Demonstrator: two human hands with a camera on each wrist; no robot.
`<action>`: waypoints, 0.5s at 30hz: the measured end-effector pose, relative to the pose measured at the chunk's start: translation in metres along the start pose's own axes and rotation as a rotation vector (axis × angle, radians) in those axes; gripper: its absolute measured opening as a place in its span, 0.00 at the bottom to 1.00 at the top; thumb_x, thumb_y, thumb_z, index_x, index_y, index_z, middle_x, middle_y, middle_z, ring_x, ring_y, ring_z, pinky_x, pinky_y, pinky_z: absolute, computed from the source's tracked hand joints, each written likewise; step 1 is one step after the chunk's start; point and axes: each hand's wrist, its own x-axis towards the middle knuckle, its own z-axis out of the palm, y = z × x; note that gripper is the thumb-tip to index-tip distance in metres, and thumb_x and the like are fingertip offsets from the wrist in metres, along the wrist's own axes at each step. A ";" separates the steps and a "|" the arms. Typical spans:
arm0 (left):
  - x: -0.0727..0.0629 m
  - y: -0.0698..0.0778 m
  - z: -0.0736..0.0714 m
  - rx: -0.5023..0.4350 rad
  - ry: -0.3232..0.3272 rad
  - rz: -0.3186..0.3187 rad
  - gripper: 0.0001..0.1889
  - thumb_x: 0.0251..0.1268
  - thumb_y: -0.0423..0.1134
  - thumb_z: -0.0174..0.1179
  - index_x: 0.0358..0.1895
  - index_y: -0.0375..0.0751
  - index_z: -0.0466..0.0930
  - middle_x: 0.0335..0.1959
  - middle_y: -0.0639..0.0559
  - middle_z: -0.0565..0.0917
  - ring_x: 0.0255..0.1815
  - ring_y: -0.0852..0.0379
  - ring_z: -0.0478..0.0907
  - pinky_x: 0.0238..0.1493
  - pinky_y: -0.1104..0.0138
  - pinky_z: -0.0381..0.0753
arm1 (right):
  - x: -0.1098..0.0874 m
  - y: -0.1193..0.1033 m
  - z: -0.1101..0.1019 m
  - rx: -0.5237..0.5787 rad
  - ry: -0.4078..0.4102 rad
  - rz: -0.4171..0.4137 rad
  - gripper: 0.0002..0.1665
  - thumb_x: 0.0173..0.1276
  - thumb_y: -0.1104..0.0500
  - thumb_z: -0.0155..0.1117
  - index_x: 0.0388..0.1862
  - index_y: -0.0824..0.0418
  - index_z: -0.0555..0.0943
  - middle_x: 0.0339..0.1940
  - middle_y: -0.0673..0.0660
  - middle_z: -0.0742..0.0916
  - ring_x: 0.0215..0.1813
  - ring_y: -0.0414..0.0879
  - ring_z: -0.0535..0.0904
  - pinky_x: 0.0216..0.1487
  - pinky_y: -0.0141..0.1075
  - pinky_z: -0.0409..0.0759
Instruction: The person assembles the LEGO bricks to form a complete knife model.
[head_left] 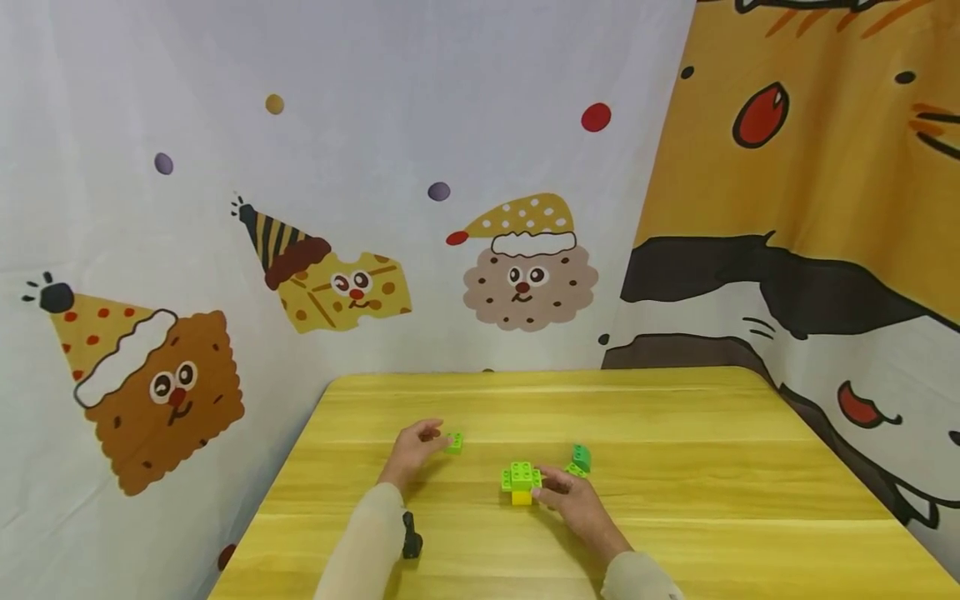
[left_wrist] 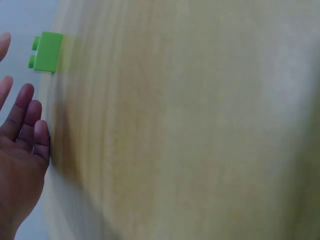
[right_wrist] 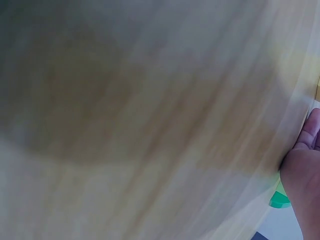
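Observation:
My left hand (head_left: 415, 448) is beside a small lime-green toy brick (head_left: 455, 442) on the table. Its fingers are parted, and the left wrist view shows a gap between them and the brick (left_wrist: 48, 52), whose two studs face left. My right hand (head_left: 573, 498) is at the right end of a small build of toy bricks (head_left: 521, 473), thumb and forefinger pinching that end. Lime-green bricks make up the build's top and sides, with a yellow brick (head_left: 521, 497) underneath. In the right wrist view only part of the right hand (right_wrist: 302, 165) shows, and the build is mostly out of sight.
Behind the right hand lie a darker green brick (head_left: 581, 457) and a lime-green brick (head_left: 576, 470) close together. The wood-grain table (head_left: 712, 467) reaches back to a cloth (head_left: 420, 350) printed with cartoon figures. A black device (head_left: 411, 537) sits by the left sleeve.

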 end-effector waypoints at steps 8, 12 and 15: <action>0.004 -0.001 0.003 -0.014 -0.037 -0.029 0.28 0.63 0.39 0.69 0.65 0.34 0.74 0.57 0.39 0.77 0.58 0.43 0.73 0.58 0.49 0.73 | -0.001 -0.001 0.000 0.009 0.001 0.002 0.33 0.66 0.52 0.71 0.66 0.67 0.76 0.50 0.59 0.84 0.51 0.51 0.80 0.50 0.44 0.81; 0.007 -0.003 0.004 -0.001 -0.040 -0.036 0.29 0.62 0.38 0.70 0.65 0.34 0.75 0.56 0.40 0.78 0.56 0.44 0.73 0.58 0.50 0.73 | 0.000 0.001 0.000 0.015 -0.007 -0.003 0.34 0.66 0.52 0.71 0.66 0.67 0.76 0.49 0.59 0.85 0.51 0.50 0.80 0.50 0.44 0.81; 0.010 -0.005 0.005 0.020 -0.041 -0.036 0.29 0.61 0.38 0.71 0.64 0.34 0.76 0.54 0.41 0.79 0.55 0.45 0.73 0.57 0.50 0.73 | 0.001 0.001 0.000 0.014 -0.012 -0.008 0.34 0.67 0.52 0.70 0.66 0.67 0.75 0.49 0.58 0.85 0.50 0.49 0.80 0.50 0.43 0.81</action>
